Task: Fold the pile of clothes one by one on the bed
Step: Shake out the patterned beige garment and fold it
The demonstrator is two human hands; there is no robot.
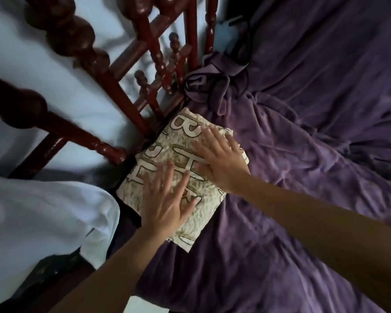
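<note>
You have one bed [303, 199], spread in purple. One folded cloth [160, 150], cream with brown letters, sits at its left edge. Two hands lie on that cloth: your left hand [165, 206] and your right hand [221, 159]. One bunched purple garment [210, 86] sits near the far-left corner. One red-brown wooden frame [88, 134] runs along the left edge, and one white cloth [43, 218] lies beyond it.

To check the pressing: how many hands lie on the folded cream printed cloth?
2: left hand flat on the near half of the cream printed cloth, right hand on its far half.
</note>
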